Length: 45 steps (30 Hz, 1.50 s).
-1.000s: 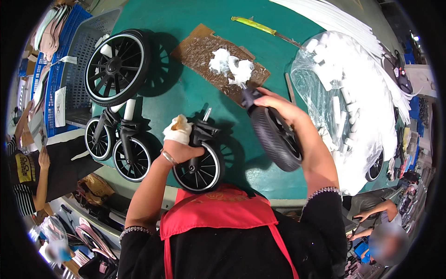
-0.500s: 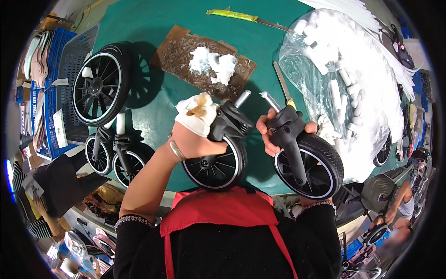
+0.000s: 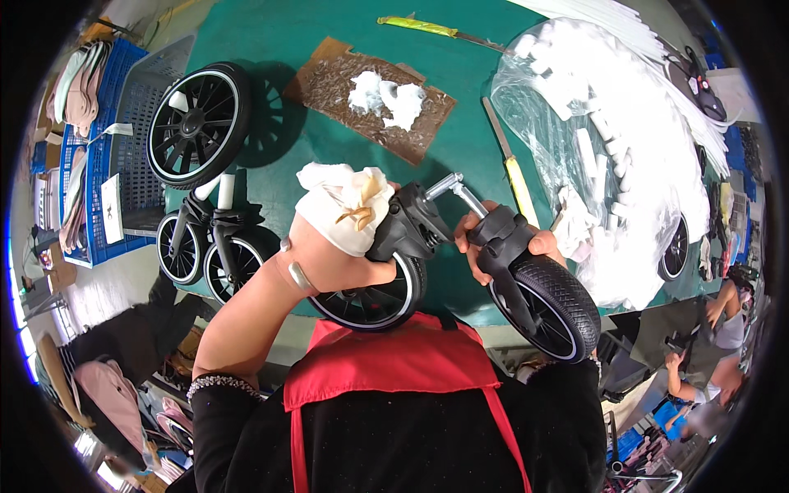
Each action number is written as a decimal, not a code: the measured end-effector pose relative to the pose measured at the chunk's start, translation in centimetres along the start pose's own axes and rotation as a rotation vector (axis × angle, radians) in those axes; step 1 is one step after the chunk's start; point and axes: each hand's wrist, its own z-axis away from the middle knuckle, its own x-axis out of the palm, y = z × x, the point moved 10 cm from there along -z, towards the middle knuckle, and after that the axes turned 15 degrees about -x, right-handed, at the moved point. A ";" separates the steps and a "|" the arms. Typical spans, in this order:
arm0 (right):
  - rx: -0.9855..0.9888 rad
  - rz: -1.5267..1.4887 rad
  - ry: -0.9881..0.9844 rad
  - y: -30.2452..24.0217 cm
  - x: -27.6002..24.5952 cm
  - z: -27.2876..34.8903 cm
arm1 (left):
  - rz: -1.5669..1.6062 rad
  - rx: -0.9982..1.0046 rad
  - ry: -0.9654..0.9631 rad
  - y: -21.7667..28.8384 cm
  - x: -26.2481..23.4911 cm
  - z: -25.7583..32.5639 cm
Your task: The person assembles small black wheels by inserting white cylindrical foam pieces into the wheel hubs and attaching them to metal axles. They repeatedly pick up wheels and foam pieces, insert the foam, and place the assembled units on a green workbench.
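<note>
Now both wheels have been lifted nearer over the table (image 3: 288, 33) edge: left hand (image 3: 329, 255) grips a rag (image 3: 345, 205) and wheel assembly (image 3: 378, 279); right hand (image 3: 501, 238) clasps, seemingly, the second wheel's (image 3: 551, 304) fork, axles nearly aligned.

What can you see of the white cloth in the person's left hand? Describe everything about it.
The white cloth is a crumpled, soft-looking rag bunched into a loose wad, with yellowish-brown stains near its middle. It sits gripped in the left hand, bulging above the fingers. Its right edge presses against the black plastic housing of a twin wheel assembly, held up over the near edge of the green table. No part of it lies on the table.
</note>
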 end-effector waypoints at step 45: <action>-0.831 1.870 0.684 -10.7 -6.8 17.4 | -0.448 -0.786 -0.206 -18.2 10.8 14.2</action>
